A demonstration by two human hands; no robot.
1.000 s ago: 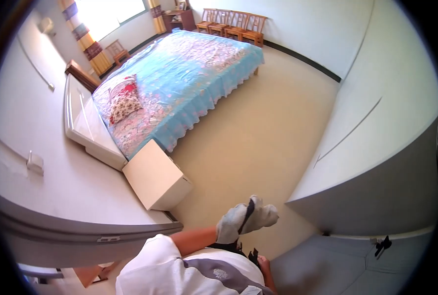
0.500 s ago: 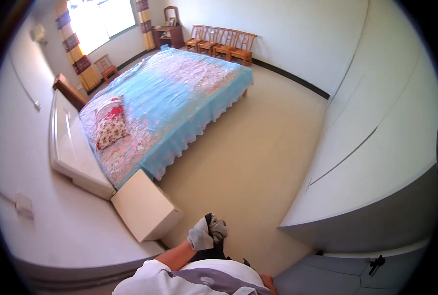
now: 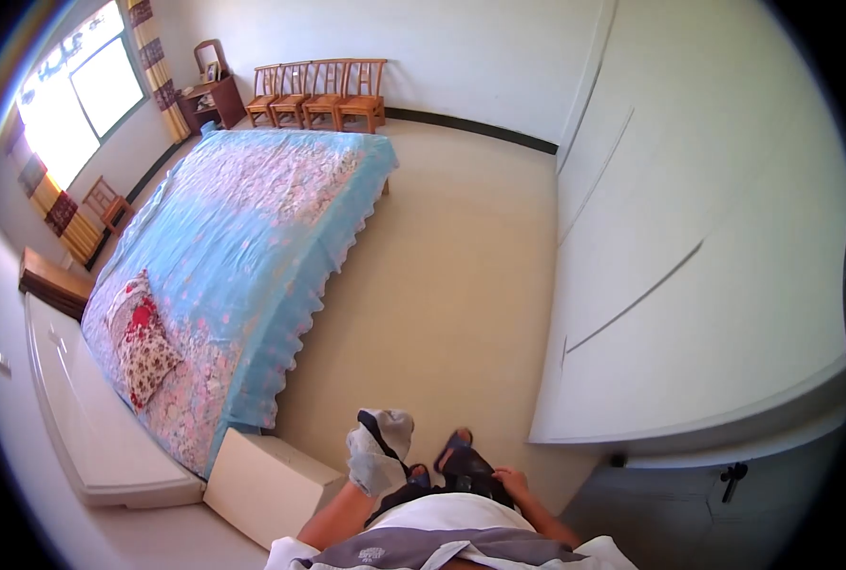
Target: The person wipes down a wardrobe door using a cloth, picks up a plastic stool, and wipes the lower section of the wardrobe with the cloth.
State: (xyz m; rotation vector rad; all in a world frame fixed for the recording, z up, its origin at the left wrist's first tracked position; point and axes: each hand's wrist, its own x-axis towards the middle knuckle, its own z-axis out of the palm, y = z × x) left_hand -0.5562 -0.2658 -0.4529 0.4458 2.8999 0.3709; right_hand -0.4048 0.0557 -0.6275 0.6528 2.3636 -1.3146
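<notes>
One pale cloth (image 3: 373, 472) covers your left hand (image 3: 383, 443), perhaps for protection, hiding its grip; your right hand (image 3: 511, 483) sits against your dark trousers (image 3: 480, 484), its grip unclear.

Bare right hand (image 3: 512, 483) down low

Standing on the floor (image 3: 442, 294) in dark sandals (image 3: 456, 444). Holding the left hand (image 3: 382, 446) near a cabinet (image 3: 263, 483), mostly hidden by pale cloth (image 3: 371, 470), unclear whether worn or gripped. Resting the right hand (image 3: 511, 483) against dark trousers (image 3: 473, 465). Facing a bed (image 3: 223, 256) bearing a pillow (image 3: 145, 347), four chairs (image 3: 320, 93) and a window (image 3: 95, 90).
</notes>
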